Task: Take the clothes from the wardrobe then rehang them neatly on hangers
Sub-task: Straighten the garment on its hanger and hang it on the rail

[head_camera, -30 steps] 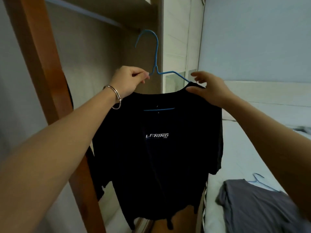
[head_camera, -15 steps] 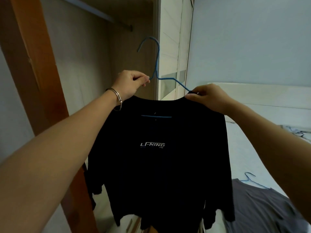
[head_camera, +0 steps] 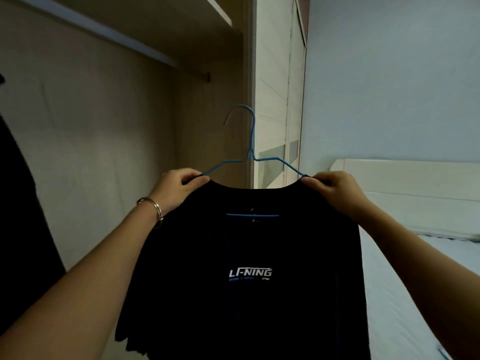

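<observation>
1. Fingers (head_camera: 193,179) of the left hand (head_camera: 179,189) and right hand (head_camera: 335,189) pinch the black T-shirt (head_camera: 246,268) at its shoulders.
2. It drapes on the blue hanger (head_camera: 250,154), soft, light; the shoulder seams look like the best hold.
3. Wardrobe rail (head_camera: 104,32) waits above.

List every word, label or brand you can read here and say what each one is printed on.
"LI-NING": white brand lettering on the chest of the black T-shirt held up on the blue wire hanger.
A smaller bluish line right under that lettering: too small and blurred to read.
A tiny mark inside the collar, near the hanger's bar: unreadable.
Nothing else in view carries text.
</observation>
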`<state>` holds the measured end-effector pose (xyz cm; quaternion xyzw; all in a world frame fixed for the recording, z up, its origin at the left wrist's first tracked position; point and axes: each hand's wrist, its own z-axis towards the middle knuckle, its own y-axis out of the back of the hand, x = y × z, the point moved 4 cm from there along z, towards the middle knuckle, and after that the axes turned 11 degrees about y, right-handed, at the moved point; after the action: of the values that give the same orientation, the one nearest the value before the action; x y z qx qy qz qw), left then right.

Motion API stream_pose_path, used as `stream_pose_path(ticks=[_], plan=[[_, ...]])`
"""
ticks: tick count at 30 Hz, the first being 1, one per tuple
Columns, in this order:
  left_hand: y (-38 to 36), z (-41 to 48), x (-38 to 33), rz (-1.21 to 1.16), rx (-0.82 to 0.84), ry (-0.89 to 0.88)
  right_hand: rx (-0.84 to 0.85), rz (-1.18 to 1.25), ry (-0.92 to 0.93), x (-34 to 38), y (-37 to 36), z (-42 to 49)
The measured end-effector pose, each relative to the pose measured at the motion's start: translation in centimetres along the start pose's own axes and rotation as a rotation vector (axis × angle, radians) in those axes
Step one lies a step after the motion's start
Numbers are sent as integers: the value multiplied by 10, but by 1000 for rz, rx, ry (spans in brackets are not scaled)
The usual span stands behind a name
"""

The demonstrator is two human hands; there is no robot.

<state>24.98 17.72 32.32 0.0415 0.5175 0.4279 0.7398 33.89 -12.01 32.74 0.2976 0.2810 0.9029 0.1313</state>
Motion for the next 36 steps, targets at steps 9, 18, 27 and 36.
stream_pose_path(ticks=[9,18,27,36], plan=[[24,117,36,-21,-190,56,344,208,91,-56,-37,140],[106,187,87,62,-464,123,447,602,110,-31,-119,254],[139,273,94,298,-576,204,375,893,4,37,-161,375],[77,317,104,149,-464,214,353,1092,-16,75,-187,472]])
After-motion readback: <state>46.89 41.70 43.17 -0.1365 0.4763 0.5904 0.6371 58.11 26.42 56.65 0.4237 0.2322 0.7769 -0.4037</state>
